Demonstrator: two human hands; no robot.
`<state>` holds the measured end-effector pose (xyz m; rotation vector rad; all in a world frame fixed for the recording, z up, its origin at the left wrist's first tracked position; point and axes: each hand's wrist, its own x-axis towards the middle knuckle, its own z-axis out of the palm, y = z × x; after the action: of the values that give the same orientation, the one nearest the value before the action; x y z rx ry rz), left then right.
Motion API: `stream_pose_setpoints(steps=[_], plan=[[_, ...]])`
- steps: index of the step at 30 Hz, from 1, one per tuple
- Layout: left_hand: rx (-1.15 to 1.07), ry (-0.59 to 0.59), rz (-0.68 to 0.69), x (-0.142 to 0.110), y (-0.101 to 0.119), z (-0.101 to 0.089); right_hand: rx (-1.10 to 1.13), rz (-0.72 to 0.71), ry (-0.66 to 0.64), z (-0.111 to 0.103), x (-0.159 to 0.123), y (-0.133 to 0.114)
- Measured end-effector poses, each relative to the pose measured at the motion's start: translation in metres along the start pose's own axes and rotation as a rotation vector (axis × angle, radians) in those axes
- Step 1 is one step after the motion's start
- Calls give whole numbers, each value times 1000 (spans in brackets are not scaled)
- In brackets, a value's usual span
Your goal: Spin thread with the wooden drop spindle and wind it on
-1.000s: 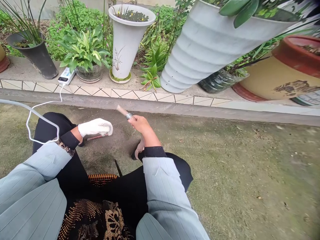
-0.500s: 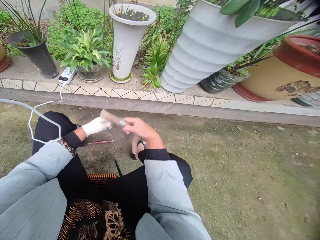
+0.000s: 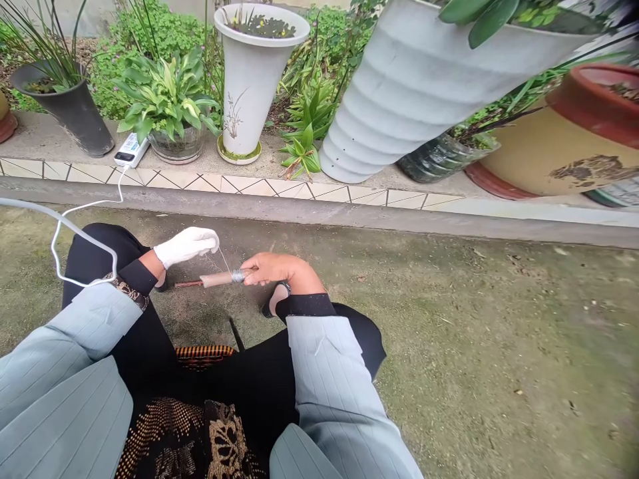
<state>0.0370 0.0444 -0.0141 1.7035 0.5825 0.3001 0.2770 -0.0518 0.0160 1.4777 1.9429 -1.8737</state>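
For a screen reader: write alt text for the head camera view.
A bare right hand grips a wooden rod wound with wire, while a white-gloved left hand holds a thin strand running from it. Behind, potted plants stand on a tiled ledge.

Mossy concrete ground (image 3: pixel 474 346) meets a tiled ledge (image 3: pixel 239 188) lined with potted plants (image 3: pixel 167 100), leafy shrubs (image 3: pixel 154 33) behind.
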Motion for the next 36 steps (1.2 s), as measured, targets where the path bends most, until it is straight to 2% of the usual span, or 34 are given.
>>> stream_pose_setpoints(steps=[2,3,5,8,9,11,14,15,17,18,20,22,23,25,26,28,31,33,36], plan=[[-10,7,-14,1,-2,2,117,-135,-34,0,-5,-6],[-22,6,-22,2,-2,3,184,-203,7,0,-7,-7],[-39,-26,-30,3,-1,8,336,-322,199,-2,-10,-9],[-54,-122,-32,2,3,18,568,-404,606,-7,-8,-3],[-64,-156,-39,2,5,21,610,-386,722,-9,-6,0],[-102,-209,-54,0,11,26,575,-256,883,-13,0,7],[-77,-279,-51,-2,17,28,184,66,939,-14,9,16],[-46,-289,-47,-3,17,27,22,162,897,-14,12,18],[3,-278,-61,-3,17,25,-225,279,707,-10,15,18],[10,-272,-71,-3,15,23,-280,301,565,-7,17,17],[-4,-267,-88,-3,11,22,-253,299,235,-2,18,14],[-51,-255,-110,-3,7,22,-121,238,-32,2,16,11],[-82,-247,-122,-2,6,22,-43,178,-119,3,13,8],[-152,-229,-141,-2,6,24,106,-2,-193,3,4,3],[-185,-233,-140,-1,7,25,179,-104,-179,2,-1,0],[-248,-263,-112,-1,9,26,348,-287,-25,-1,-11,-4],[-320,-316,-62,-1,10,27,609,-469,442,-6,-18,-7],[-349,-315,-30,-1,8,28,745,-520,726,-10,-15,-6],[-401,-272,-21,0,3,29,852,-514,1006,-16,-7,2]])
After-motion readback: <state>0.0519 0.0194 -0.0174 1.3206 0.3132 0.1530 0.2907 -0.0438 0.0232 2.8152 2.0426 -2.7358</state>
